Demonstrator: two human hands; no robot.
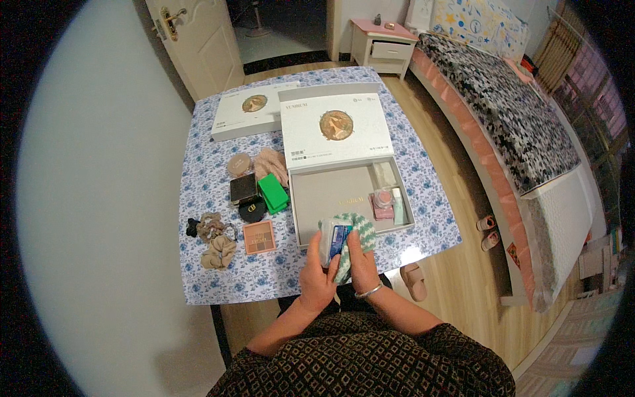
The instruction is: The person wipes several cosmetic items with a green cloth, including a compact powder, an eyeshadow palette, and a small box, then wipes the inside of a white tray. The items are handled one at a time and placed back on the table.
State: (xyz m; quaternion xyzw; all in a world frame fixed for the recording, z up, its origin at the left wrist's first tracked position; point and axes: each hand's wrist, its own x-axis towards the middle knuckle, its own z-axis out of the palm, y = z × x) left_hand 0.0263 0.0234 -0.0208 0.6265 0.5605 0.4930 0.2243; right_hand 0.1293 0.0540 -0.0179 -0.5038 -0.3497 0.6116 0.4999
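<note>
My left hand point(316, 278) grips a small plastic-wrapped packet point(338, 240) with a blue printed label. Against its right side, my right hand point(364, 270) holds a green-and-white knitted pouch or cloth point(361, 229); which of the two I cannot tell. Both hands are over the near edge of an open white cardboard box point(291, 211), its lid point(297, 134) tipped back. In the box's right-hand end lie a pink case point(382, 212), a small clear-rimmed jar point(383, 197), a pale green tube point(398, 211) and a whitish packet point(384, 174).
A closed white box point(230, 111) lies behind. Left are a round compact point(239, 164), beige cloth point(272, 166), black box point(243, 188), black round compact point(252, 211), green box point(273, 192), eyeshadow palette point(259, 237) and several hair scrunchies point(218, 252). A bed point(506, 129) stands right of the table point(238, 285).
</note>
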